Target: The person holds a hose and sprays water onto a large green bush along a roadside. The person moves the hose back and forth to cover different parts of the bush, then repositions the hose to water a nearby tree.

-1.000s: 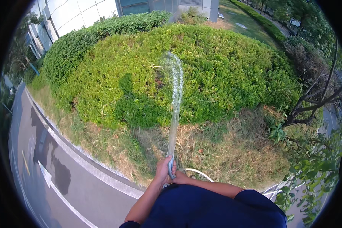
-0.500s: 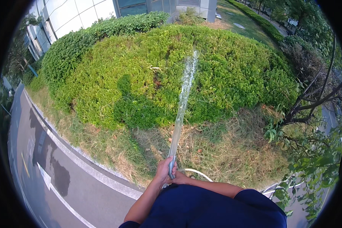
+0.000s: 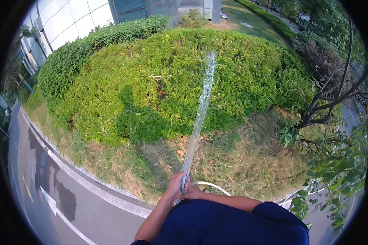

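Both hands meet around a pale hose nozzle (image 3: 185, 182) just in front of my chest. My left hand (image 3: 176, 185) wraps the nozzle from the left. From the right, my right hand (image 3: 192, 193) closes on it lower down. A jet of water (image 3: 200, 110) shoots up and forward from the nozzle and lands on the top of a large rounded green bush (image 3: 180, 77). The white hose (image 3: 212, 185) curves away to the right over dry grass.
A strip of dry brown grass (image 3: 241, 159) lies between me and the bush. A pale curb (image 3: 94, 183) and a grey road (image 3: 37, 192) with wet patches run on the left. A bare-branched tree (image 3: 335, 102) and leafy twigs stand on the right; a building stands behind.
The water jet has swung to the right, from the bush's middle toward its upper right. My hands have stayed in place on the nozzle.
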`<state>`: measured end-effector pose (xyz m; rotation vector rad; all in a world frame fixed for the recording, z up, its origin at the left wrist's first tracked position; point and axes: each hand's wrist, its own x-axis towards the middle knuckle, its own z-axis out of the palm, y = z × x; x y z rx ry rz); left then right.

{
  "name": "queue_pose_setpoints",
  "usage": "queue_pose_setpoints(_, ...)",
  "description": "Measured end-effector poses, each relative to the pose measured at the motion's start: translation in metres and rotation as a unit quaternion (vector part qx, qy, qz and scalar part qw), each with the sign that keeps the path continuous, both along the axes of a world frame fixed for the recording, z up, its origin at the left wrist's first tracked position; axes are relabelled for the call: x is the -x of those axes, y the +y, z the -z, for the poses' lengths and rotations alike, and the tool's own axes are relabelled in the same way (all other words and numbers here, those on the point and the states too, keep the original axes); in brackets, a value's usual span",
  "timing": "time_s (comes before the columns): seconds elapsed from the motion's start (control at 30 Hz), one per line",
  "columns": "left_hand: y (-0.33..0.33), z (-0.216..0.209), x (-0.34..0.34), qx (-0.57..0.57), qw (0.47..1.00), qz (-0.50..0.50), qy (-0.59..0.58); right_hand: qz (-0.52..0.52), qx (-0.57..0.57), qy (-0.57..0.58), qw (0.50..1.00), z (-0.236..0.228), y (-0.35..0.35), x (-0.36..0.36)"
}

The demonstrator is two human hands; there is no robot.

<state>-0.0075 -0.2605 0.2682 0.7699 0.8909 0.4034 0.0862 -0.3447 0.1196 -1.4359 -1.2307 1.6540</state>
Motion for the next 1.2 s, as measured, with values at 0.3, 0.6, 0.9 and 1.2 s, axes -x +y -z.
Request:
queue_pose_setpoints(0.3,0.003,0.004,-0.004,-0.014,0.999,0.029,-0.010,0.008,0.017,-0.036,0.999,0.004,0.000,-0.003)
queue_pose_setpoints(0.6,0.000,0.004,-0.004,0.003,0.998,-0.059,-0.022,-0.004,-0.003,-0.069,0.998,-0.023,0.003,-0.008)
queue_pose_setpoints(0.9,-0.001,0.007,-0.004,-0.022,0.999,-0.041,-0.014,0.012,0.017,-0.046,0.999,-0.014,0.004,-0.007)
queue_pose_setpoints(1.2,0.001,0.009,-0.015,-0.024,0.999,0.013,-0.034,0.014,0.002,-0.089,0.996,-0.005,0.004,-0.019)
